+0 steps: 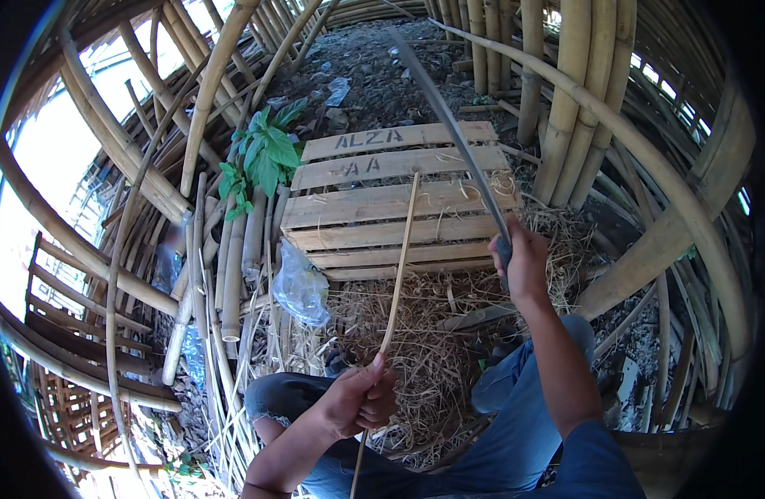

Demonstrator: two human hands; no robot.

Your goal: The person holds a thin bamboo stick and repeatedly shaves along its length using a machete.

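In my left hand [359,399] is a thin bamboo strip [401,258], gripped by a closed fist with the thumb on top. Its upper end reaches over a slatted wooden crate [374,204], and its tail runs down below the fist between my legs. My right hand [522,258] is wrapped round the dark handle of a long machete [461,137]. The blade points up and away to the left, raised over the right part of the crate. Blade and strip are apart. Curled shavings [453,195] lie on the crate's slats.
Shavings [424,366] cover the ground between my knees and the crate. A clear plastic bag [301,284] lies at the crate's left front corner, near a leafy green plant [266,154]. Bamboo poles [578,100] stand at the right; a bent pole [648,150] arches past them. Cut bamboo [231,274] lies left.
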